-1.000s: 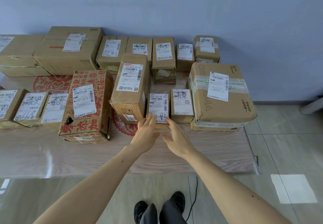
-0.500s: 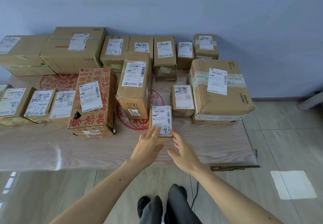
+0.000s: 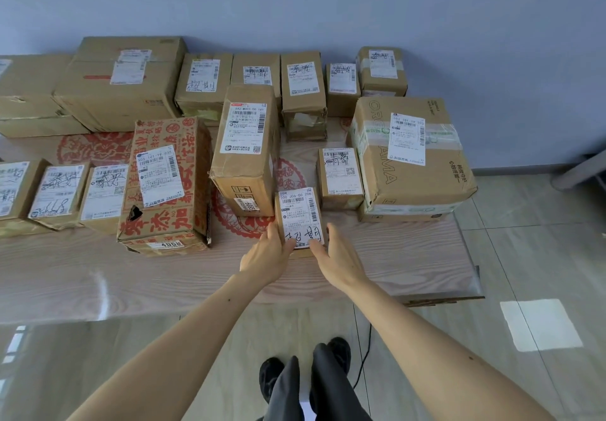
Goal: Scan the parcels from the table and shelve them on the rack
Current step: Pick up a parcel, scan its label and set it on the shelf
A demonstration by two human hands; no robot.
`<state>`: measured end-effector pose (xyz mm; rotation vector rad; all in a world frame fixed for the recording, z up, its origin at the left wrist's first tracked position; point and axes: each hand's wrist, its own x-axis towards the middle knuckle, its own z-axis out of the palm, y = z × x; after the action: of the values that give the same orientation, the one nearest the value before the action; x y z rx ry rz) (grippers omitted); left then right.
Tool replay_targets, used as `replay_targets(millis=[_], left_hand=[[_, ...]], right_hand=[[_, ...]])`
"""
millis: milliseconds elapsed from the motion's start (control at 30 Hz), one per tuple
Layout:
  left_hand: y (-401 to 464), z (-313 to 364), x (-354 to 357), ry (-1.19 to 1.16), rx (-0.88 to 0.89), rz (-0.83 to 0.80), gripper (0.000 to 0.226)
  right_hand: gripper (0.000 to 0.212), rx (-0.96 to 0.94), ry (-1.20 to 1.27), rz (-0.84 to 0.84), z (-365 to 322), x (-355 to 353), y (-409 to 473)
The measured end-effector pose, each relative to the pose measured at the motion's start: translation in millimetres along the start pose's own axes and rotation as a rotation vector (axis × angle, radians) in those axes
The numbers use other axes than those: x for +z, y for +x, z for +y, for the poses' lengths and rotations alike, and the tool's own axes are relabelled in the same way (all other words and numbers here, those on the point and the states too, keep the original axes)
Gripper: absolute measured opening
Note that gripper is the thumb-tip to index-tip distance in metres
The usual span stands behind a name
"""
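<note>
Nearest, the person's shoes stand on the tiled floor, just short of the front edge of the surface. A bare strip of wood grain runs along that edge, wide to the left and right of the arms. The left hand and right hand flank a small parcel at mid-surface; the fingers of both lie nearly straight against its sides, thumbs on its label, holding it between them. It sits just clear of the tall box to its left and the little box behind on the right. The big taped box reaches close to the right edge. Farther back, a row of boxes lines the wall.
</note>
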<state>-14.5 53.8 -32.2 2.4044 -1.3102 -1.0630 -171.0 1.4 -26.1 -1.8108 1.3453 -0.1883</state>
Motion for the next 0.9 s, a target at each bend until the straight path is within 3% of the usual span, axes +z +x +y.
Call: replay_targets(millis=[100, 300, 433, 567, 700, 900], left_hand=[[3.3, -0.8, 5.7, -0.071, -0.024, -0.048, 0.051], [-3.0, 3.0, 8.3, -0.209, 0.046, -0.038, 0.051], [-10.1, 9.9, 0.2, -0.249, 0.099, 0.016, 0.055], [-19.3, 24.0, -16.7, -0.228, 0.133, 0.083, 0.078], [-26.9, 40.2, -34.7, -0.26, 0.204, 0.154, 0.086], [-35.4, 68.3, -55.6, -0.338, 0.334, 0.233, 0.076]], right_hand=[[0.038, -0.019, 0.024, -0.005, -0.4, 4.6, 4.1], [0.038, -0.022, 0.046, 0.041, -1.1, 1.6, -1.9], [0.035, -0.025, 0.068, 0.117, -9.3, -6.1, -7.0], [0.032, -0.065, 0.1, 0.19, -24.6, -21.1, -13.0], [0.033, -0.118, 0.172, 0.298, -44.8, -38.2, -21.5], [0.036, -0.17, 0.264, 0.436, -65.2, -66.8, -38.9]])
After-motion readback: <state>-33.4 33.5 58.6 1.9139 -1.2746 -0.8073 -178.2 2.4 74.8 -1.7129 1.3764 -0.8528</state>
